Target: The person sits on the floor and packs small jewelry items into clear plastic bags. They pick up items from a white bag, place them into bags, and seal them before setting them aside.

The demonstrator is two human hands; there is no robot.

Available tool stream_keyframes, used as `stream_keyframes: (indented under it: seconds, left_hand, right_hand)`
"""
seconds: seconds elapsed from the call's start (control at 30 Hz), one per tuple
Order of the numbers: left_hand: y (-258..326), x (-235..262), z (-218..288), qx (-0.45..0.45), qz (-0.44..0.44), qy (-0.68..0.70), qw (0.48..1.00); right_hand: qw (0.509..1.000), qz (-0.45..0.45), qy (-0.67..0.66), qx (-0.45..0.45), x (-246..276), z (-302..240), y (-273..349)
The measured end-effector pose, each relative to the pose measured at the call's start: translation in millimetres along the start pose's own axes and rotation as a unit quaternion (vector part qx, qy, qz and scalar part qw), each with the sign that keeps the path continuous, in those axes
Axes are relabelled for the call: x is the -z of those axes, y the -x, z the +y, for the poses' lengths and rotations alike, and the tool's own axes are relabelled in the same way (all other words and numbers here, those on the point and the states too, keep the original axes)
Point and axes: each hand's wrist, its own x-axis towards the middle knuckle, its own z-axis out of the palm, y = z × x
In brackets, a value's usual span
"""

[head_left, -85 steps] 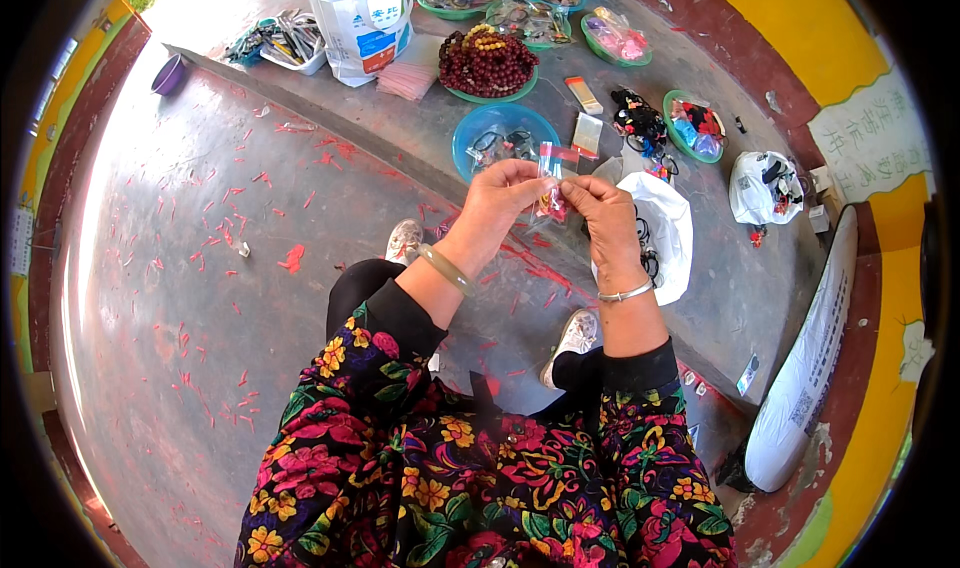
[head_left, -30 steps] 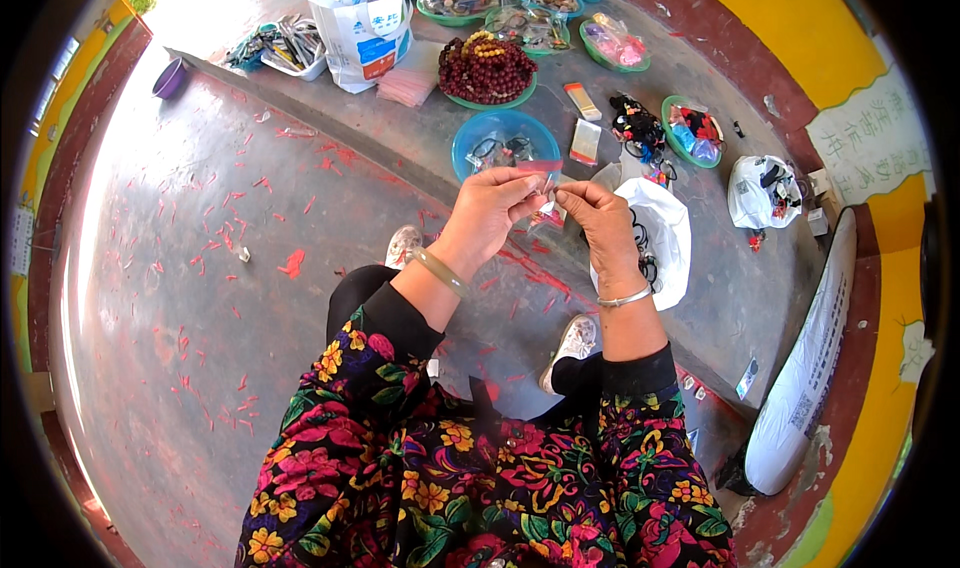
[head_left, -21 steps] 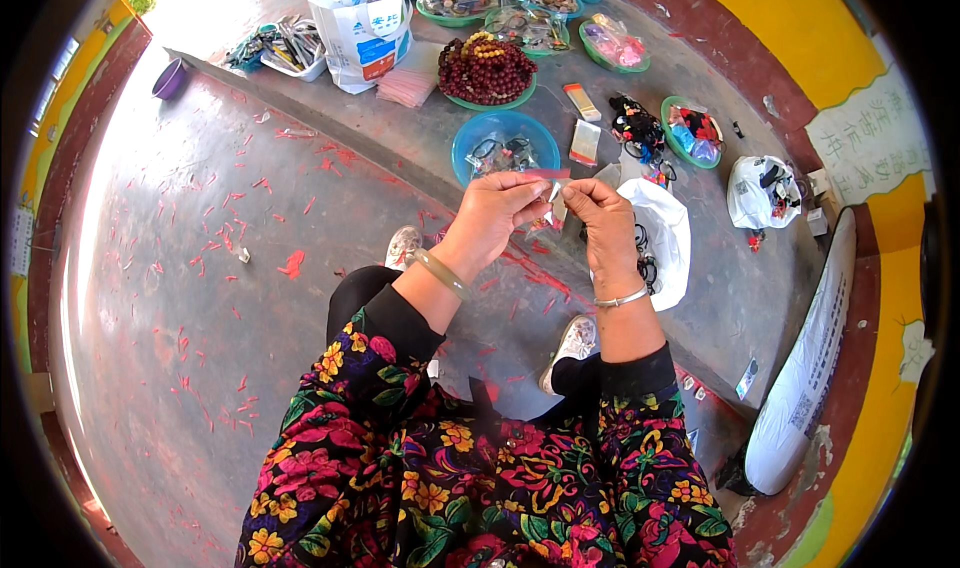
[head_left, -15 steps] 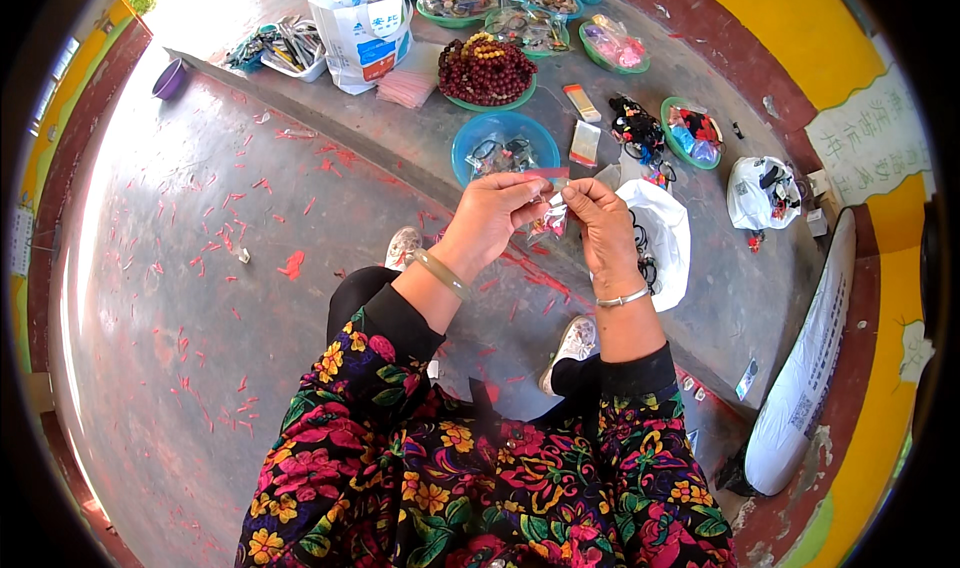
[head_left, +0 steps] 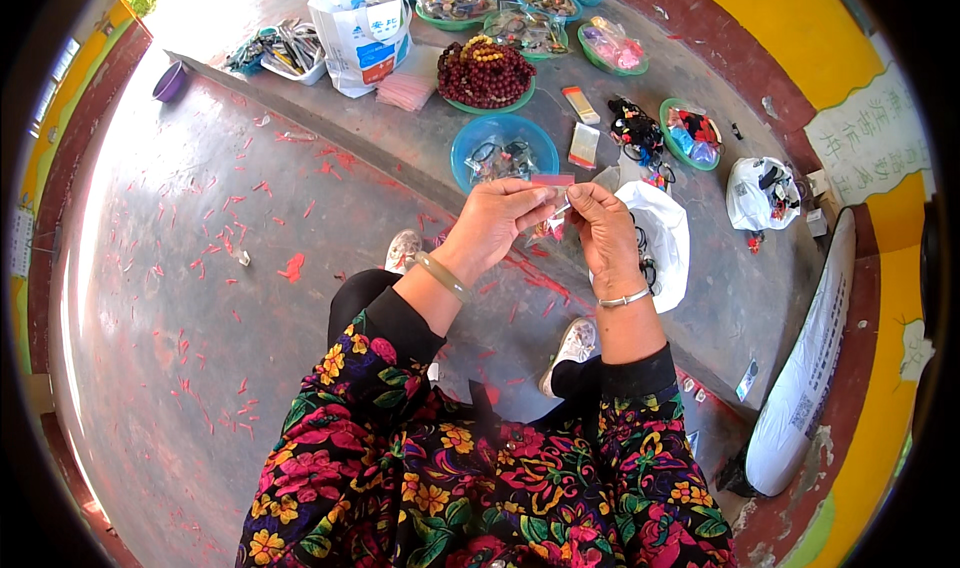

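Note:
My left hand (head_left: 497, 220) and my right hand (head_left: 600, 230) are raised together in front of me, both pinching a small clear plastic packet (head_left: 549, 218) with a red strip along its top. Something small and dark shows inside the packet. A pale bangle circles my left wrist and a silver bracelet my right. Just beyond my hands a blue bowl (head_left: 478, 140) with dark pieces stands on the concrete step. My two feet in light shoes show below my hands.
On the step stand a green bowl of dark red beads (head_left: 486, 73), several more bowls of small items, a white printed bag (head_left: 355, 28), a white plastic bag (head_left: 667, 238) right of my hands and a long white sack (head_left: 805, 378). Red scraps litter the floor.
My hands have stayed together at the same spot; the fingers have shifted along the packet's top edge. Nothing else has moved.

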Motion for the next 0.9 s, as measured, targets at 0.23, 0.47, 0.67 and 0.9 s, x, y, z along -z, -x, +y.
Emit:
stream_keyframes:
  seconds: [0.23, 0.47, 0.67, 0.9]
  left_hand:
    - [-0.7, 1.5, -1.0, -0.005, -0.005, 0.003, 1.000]
    - [-2.3, 2.2, -3.6, 0.001, 0.008, -0.040, 0.999]
    - [-5.9, 7.2, -10.4, -0.027, 0.000, -0.128, 0.991]
    - [-9.5, 10.9, -19.5, -0.058, -0.018, -0.278, 0.959]
  right_hand:
    - [1.000, -0.003, 0.007, -0.014, 4.2, 2.3, -2.3]
    - [0.997, 0.027, 0.068, -0.014, 5.7, 0.9, -0.7]
    - [0.752, 0.136, 0.468, 0.444, -16.6, -12.8, 8.9]
    - [0.710, 0.059, 0.552, 0.433, -24.7, -4.7, 15.3]
